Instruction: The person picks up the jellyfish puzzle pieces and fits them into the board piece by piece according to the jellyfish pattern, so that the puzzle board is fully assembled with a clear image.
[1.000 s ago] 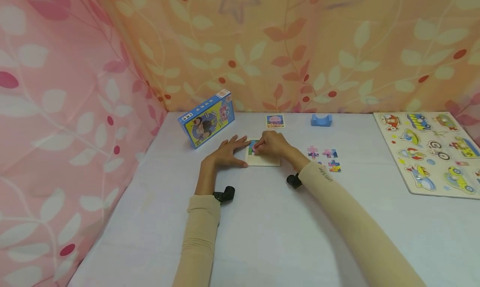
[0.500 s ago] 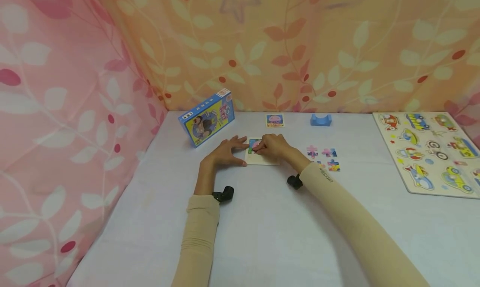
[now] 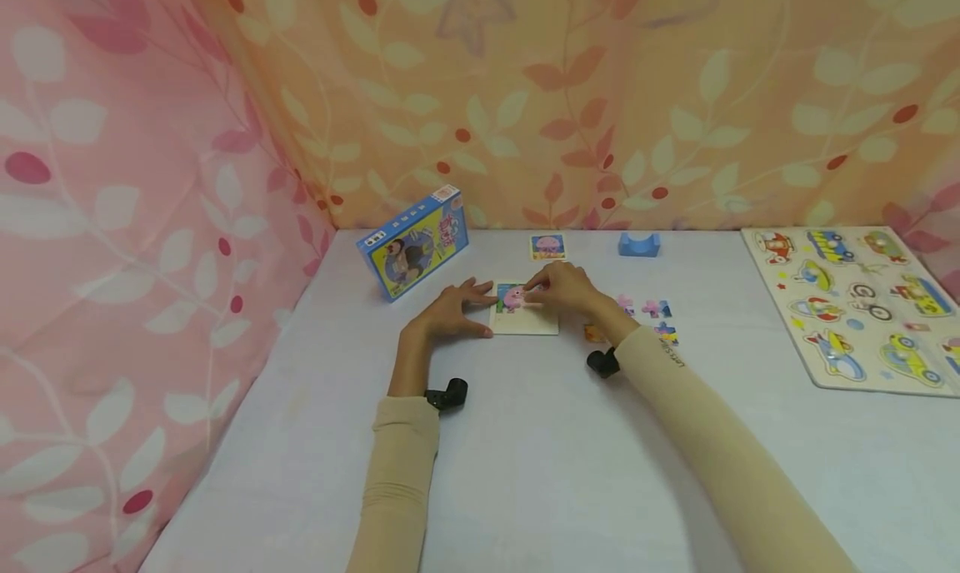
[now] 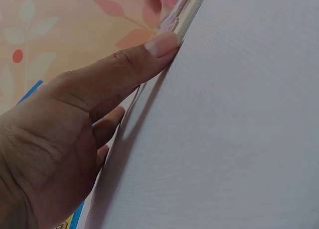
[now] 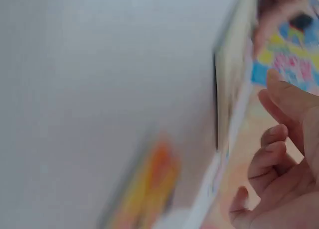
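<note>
Sleeve [image 3: 720, 427] reads "Let's…"; box [image 3: 417, 244] print illegible; right hand [image 3: 567, 290] over puzzle board [image 3: 523, 323].

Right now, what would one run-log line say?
left hand: touching board | right hand: over board | loose pieces: right of board

A pale, cloth-covered table [image 3: 525, 473] carries everything here. At its far left a blue-and-yellow box [image 3: 416, 244] stands on edge, set at an angle. Near the middle lies a square puzzle tray [image 3: 536, 325], pale at its rim. Just right of it lie loose puzzle pieces [image 3: 665, 333], some partly hidden. Along the far edge are a small picture card [image 3: 548, 247] and, right of that, a blue stand [image 3: 639, 246] with a curved top. A large board of vehicle pictures [image 3: 855, 323] lies flat at the right.
</note>
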The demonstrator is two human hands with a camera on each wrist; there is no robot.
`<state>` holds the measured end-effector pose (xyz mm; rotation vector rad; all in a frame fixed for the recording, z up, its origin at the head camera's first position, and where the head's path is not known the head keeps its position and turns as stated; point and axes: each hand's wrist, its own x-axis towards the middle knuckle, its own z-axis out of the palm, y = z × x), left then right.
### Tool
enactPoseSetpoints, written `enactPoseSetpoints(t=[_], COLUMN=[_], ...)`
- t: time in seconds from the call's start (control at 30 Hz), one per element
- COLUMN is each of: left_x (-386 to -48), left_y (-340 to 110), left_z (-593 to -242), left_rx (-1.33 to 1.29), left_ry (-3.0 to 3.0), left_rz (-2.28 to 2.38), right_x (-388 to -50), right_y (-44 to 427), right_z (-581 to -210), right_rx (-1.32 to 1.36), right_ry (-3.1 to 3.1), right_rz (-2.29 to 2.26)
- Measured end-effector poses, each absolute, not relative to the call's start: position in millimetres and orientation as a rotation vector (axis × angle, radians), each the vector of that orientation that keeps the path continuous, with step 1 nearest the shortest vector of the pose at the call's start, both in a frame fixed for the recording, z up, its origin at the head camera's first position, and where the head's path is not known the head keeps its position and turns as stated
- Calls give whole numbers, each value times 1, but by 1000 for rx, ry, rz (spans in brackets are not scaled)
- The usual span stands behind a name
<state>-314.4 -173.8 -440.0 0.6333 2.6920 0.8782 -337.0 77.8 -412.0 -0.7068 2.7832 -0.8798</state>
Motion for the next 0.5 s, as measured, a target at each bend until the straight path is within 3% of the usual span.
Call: enactPoseSetpoints(t=[0.27, 0.5], left_x=[-315, -314], left_y=[-167, -163], left_z=[-436, -436], left_rx=[614, 624], left_ry=[2691, 2669], left_rz=[826, 779], right_x=[-332, -323], right_y=[170, 206], right_z=[-403, -407], right_rx=[-504, -434], right_ry=[2841, 2817], right_rz=[-885, -789])
